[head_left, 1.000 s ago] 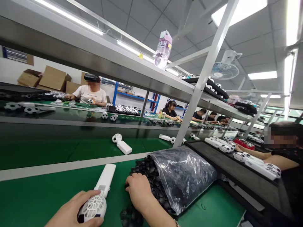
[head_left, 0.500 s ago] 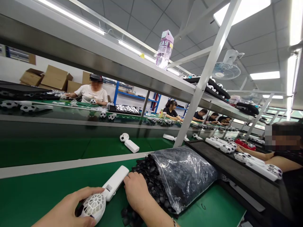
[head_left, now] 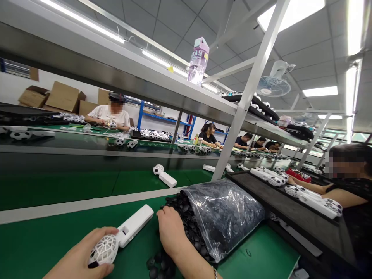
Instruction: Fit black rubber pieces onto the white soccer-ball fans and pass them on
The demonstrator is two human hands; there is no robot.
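My left hand point(head_left: 84, 255) grips the round lattice head of a white device point(head_left: 136, 225), whose straight handle points up and to the right over the green work surface. Beside it, my right hand point(head_left: 171, 228) rests with curled fingers at the pile of small black pieces point(head_left: 193, 232). Its fingertips are partly hidden, and what they hold cannot be made out. The black pieces spill from the mouth of a clear plastic bag point(head_left: 226, 213), and a few lie loose below my right wrist.
A white device with a ball head point(head_left: 167, 179) lies on the green conveyor beyond. At right, a black tray point(head_left: 252, 193) carries several such devices, with a person beside it. A slanted metal post point(head_left: 247, 93) rises behind the bag. More people sit across the line.
My left hand and its device have shifted left, and the device has turned a little. My right hand has moved slightly right, away from the handle. The device on the conveyor has moved right.
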